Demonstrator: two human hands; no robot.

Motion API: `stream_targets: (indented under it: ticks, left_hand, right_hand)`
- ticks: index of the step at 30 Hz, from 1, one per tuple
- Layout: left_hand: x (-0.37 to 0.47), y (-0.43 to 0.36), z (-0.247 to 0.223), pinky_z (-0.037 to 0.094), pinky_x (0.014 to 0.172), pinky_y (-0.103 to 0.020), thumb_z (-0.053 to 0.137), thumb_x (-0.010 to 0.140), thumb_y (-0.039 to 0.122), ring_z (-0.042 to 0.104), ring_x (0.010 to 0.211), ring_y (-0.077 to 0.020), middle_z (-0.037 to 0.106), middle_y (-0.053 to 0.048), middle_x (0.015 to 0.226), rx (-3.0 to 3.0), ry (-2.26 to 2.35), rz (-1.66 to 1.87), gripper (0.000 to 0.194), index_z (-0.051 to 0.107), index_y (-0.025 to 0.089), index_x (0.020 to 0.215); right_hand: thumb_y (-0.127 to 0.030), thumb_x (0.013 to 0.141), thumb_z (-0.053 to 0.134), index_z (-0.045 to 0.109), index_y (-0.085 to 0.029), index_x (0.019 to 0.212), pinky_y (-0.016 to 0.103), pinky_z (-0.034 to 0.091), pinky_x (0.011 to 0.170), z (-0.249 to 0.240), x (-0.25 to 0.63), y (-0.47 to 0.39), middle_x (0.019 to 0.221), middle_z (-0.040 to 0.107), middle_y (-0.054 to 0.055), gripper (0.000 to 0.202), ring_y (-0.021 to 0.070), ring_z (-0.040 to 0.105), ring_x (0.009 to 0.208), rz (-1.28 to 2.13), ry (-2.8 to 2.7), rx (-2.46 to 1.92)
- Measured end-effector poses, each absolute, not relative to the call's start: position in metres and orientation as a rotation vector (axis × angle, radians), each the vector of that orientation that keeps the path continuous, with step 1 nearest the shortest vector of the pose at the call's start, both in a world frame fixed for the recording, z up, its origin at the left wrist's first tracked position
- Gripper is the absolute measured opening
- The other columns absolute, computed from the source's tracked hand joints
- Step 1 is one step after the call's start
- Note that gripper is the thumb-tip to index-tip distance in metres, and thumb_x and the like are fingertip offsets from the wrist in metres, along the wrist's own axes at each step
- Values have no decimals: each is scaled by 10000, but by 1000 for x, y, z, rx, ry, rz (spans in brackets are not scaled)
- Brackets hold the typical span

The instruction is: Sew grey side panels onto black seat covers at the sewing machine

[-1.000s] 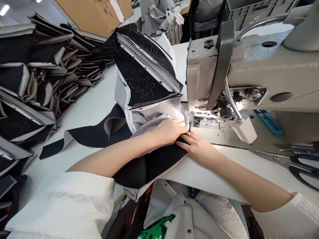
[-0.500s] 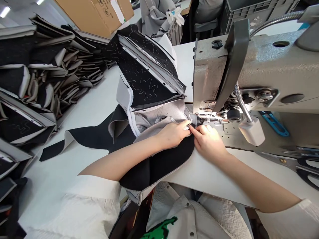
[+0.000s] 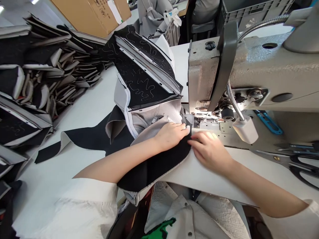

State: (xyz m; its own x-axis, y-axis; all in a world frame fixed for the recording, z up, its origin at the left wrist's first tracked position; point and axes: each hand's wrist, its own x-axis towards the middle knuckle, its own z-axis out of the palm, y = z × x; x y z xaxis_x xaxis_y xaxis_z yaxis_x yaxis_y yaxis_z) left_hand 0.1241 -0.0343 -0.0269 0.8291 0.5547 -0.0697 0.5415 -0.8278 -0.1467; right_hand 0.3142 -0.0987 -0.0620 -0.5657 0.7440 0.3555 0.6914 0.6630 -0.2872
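A half-sewn piece of black and grey fabric (image 3: 171, 157), padded in places, lies on the table up against the sewing machine (image 3: 249, 73). My left hand (image 3: 171, 135) is closed on a fold of it, just left of the needle area; a small white bit shows at its fingertips. My right hand (image 3: 213, 151) is bent at the fabric's right edge, thumb and forefinger meeting the black cloth there; its fingers are slightly blurred. The black panel with pale wavy stitching (image 3: 144, 79) stands up behind my left hand. The needle tip itself is too small to make out.
Stacks of similar padded pieces (image 3: 72, 69) fill the table's left side. Blue thread snips (image 3: 267, 122) and black-handled scissors (image 3: 299, 166) lie at right. A small lamp (image 3: 245, 129) hangs by the machine head. Behind are a cardboard box (image 3: 92, 16) and a grey crate (image 3: 256, 15).
My right hand has drawn back toward me, away from the needle area, along the cloth edge. My left hand's fingers have straightened a little on the fabric. The whole view has shifted slightly.
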Motion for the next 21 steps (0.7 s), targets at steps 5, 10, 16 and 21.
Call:
stream_targets:
  ticks: [5, 10, 16, 21]
  left_hand:
    - [123, -27, -26, 435, 885, -353, 392, 905, 117, 608, 908, -193, 658, -92, 987, -2953, -810, 112, 249, 608, 128, 1029]
    - [135, -19, -28, 457, 846, -310, 420, 880, 116, 611, 864, -172, 678, -56, 955, -3007, -876, 53, 263, 651, 177, 988]
    - [148, -14, -26, 456, 883, -362, 480, 867, 169, 614, 918, -216, 664, -111, 1003, -2994, -721, 130, 216, 649, 136, 997]
    - [152, -13, -25, 430, 943, -375, 450, 870, 125, 606, 975, -215, 656, -125, 1025, -2957, -679, 157, 270, 612, 112, 1086]
  right_hand:
    - [-191, 894, 481, 613, -183, 1168, 512, 336, 1027, -67, 299, -117, 1199, 585, 132, 305, 294, 468, 1187, 162, -2591, -821]
    - [-150, 883, 499, 602, -146, 1196, 534, 376, 998, -71, 297, -110, 1218, 575, 186, 329, 331, 482, 1200, 74, -2662, -765]
    - [-137, 885, 490, 589, -161, 1230, 522, 411, 991, -67, 318, -107, 1257, 564, 170, 360, 348, 471, 1222, 64, -2695, -765]
    - [-102, 876, 493, 608, -137, 1200, 447, 447, 981, -66, 322, -111, 1259, 568, 166, 346, 317, 482, 1223, 69, -2680, -860]
